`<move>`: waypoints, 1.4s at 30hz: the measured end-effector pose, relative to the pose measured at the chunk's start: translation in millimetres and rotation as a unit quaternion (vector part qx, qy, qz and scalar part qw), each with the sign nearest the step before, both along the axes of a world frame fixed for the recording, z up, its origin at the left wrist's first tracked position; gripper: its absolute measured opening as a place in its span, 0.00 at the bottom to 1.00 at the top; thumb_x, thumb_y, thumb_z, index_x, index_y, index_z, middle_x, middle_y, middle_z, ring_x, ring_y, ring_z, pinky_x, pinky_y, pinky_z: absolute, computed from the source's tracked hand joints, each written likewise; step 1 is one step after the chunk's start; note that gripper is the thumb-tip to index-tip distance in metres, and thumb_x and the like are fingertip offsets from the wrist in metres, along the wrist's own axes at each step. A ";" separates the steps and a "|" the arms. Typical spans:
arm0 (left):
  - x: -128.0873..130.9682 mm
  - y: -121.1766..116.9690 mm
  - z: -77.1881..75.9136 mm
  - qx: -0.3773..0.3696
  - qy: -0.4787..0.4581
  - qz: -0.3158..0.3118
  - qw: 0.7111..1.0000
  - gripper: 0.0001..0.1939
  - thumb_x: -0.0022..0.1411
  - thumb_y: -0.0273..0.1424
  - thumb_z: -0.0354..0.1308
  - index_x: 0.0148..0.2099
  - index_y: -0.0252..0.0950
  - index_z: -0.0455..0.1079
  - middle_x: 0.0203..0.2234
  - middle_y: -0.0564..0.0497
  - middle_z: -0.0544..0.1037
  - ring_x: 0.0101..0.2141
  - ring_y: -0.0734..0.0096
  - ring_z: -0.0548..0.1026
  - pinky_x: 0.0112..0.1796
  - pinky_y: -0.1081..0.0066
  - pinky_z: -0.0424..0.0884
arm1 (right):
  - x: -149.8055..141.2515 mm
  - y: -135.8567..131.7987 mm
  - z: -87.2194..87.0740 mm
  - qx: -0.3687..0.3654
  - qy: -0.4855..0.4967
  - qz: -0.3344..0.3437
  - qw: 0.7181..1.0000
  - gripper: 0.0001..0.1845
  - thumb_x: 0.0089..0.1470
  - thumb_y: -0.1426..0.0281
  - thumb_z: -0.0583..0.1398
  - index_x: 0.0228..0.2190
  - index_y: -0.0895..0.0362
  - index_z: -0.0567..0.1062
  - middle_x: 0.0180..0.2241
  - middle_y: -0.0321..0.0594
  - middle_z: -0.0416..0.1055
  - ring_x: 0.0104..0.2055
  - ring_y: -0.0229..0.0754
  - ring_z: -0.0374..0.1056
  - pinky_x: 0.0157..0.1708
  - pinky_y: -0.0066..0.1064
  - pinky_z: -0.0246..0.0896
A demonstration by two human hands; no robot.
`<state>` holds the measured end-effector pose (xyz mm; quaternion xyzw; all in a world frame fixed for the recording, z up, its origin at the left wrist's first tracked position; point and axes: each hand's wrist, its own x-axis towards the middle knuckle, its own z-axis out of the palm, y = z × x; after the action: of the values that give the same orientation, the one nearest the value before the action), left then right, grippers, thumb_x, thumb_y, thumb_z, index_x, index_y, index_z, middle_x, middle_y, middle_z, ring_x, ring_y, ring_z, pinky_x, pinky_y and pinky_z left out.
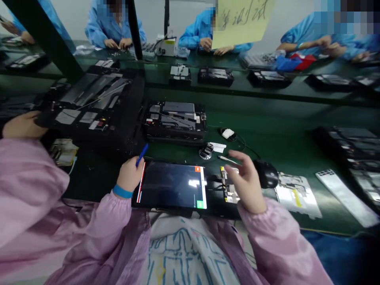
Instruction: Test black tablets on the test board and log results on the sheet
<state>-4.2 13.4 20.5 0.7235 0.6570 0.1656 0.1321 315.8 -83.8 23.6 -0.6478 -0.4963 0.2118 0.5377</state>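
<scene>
A tablet screen (170,186), lit with a dark picture, lies in front of me, with a red strip at its left and a green patch at its lower right. My left hand (130,174) is closed round a slim blue pen-like stick (142,154) and rests at the screen's left edge. To the right, my right hand (247,182) hovers with thumb and fingers apart, holding nothing. Beneath it is a small circuit board (228,186) with yellow tape, next to the screen. Beside that hand stands a black rounded device (266,174).
Opened tablet bodies are stacked in black trays (175,134) at the back and right. A cable (228,134), a metal plate (299,196) and a white strip (347,198) lie about. A co-worker's hand (23,126) grips a large tray at left. Workers in blue sit opposite.
</scene>
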 end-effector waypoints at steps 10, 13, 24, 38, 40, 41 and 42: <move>9.0 8.6 1.9 -0.045 0.047 0.002 0.998 0.17 0.62 0.37 0.46 0.41 0.33 0.73 0.34 0.39 0.80 0.39 0.49 0.78 0.40 0.61 0.71 | 9.8 -54.2 -61.0 0.011 -0.296 -0.031 0.955 0.17 0.57 0.61 0.57 0.47 0.53 0.68 0.49 0.48 0.66 0.56 0.55 0.58 0.55 0.57 0.52; 5.5 10.8 1.0 -0.063 -0.019 0.034 0.997 0.15 0.60 0.38 0.48 0.41 0.35 0.73 0.36 0.42 0.80 0.42 0.51 0.77 0.42 0.62 0.71 | 34.4 -43.4 -58.9 -0.018 -0.291 -0.023 0.956 0.16 0.57 0.61 0.57 0.45 0.55 0.70 0.45 0.48 0.69 0.51 0.54 0.63 0.51 0.53 0.58; 8.1 11.5 1.1 -0.108 -0.118 0.099 0.982 0.18 0.58 0.37 0.51 0.47 0.36 0.72 0.40 0.43 0.79 0.45 0.51 0.76 0.49 0.56 0.70 | -21.1 -67.2 -37.5 0.166 -0.341 0.204 0.902 0.06 0.52 0.72 0.60 0.34 0.52 0.74 0.41 0.41 0.72 0.50 0.49 0.64 0.52 0.50 0.60; 13.4 7.8 -3.0 -0.048 -0.076 0.102 0.991 0.21 0.56 0.37 0.51 0.48 0.35 0.74 0.34 0.45 0.79 0.40 0.54 0.77 0.45 0.59 0.71 | 64.4 -32.4 -77.5 -0.147 -0.391 -0.063 0.906 0.24 0.59 0.58 0.54 0.50 0.61 0.69 0.49 0.51 0.69 0.51 0.54 0.61 0.50 0.46 0.57; 13.4 6.7 -4.2 -0.042 -0.079 0.100 0.991 0.20 0.55 0.37 0.51 0.47 0.36 0.75 0.34 0.45 0.79 0.40 0.55 0.76 0.45 0.61 0.70 | 62.2 -32.8 -78.1 -0.163 -0.412 -0.066 0.894 0.24 0.60 0.58 0.53 0.51 0.60 0.69 0.50 0.51 0.69 0.51 0.54 0.61 0.49 0.45 0.56; 13.4 6.4 -4.7 -0.040 -0.082 0.098 0.991 0.19 0.56 0.37 0.51 0.46 0.36 0.75 0.34 0.45 0.79 0.40 0.55 0.76 0.45 0.61 0.70 | 60.9 -33.5 -77.1 -0.168 -0.420 -0.063 0.890 0.24 0.60 0.58 0.52 0.51 0.60 0.69 0.51 0.50 0.69 0.51 0.54 0.61 0.49 0.45 0.56; 13.5 6.3 -5.1 -0.037 -0.084 0.097 0.991 0.19 0.56 0.37 0.51 0.45 0.35 0.75 0.34 0.45 0.79 0.40 0.55 0.76 0.45 0.61 0.70 | 60.1 -34.4 -75.7 -0.173 -0.425 -0.059 0.886 0.24 0.61 0.59 0.52 0.52 0.60 0.69 0.51 0.50 0.69 0.52 0.54 0.61 0.49 0.45 0.56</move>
<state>9.3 19.6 15.4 0.6343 0.7164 0.2134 0.1974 375.9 -118.2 -52.1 -0.7864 -0.5940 -0.0335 0.1660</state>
